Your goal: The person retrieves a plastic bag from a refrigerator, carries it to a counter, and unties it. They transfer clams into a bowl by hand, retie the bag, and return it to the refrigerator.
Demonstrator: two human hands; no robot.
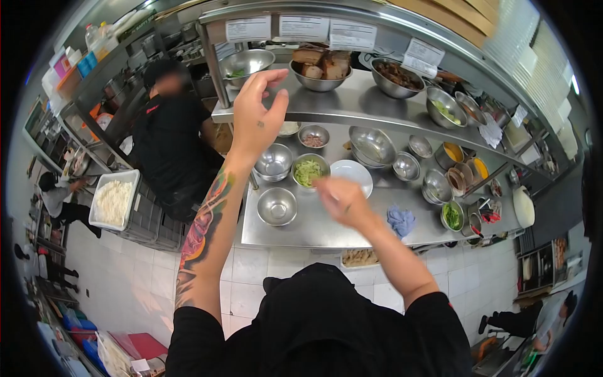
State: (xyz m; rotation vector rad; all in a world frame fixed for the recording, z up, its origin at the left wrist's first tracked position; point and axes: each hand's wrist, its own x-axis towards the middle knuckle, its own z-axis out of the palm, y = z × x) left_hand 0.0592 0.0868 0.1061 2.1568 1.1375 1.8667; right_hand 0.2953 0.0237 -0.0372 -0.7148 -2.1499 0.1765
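Observation:
My left hand (259, 116) is raised in front of the upper shelf, thumb apart from curved fingers, with nothing visible in it. Lower down, my right hand (343, 200) is blurred by motion, and its fingers cannot be made out. It is nearest to a metal bowl of shredded green vegetable (309, 169) and a white plate (353, 174), overlapping the plate's lower edge. To the left stand two metal bowls, one (277, 207) near the counter's front edge and another (273, 161) behind it. A small bowl of chopped pink pieces (313, 136) sits farther back.
The steel shelf (352, 103) carries bowls, including one with large browned meat pieces (321, 66). A blue cloth (401, 221) lies on the steel counter (301, 237). At left, a co-worker in black (169, 144) stands beside a white tub (115, 200). Other people are farther off.

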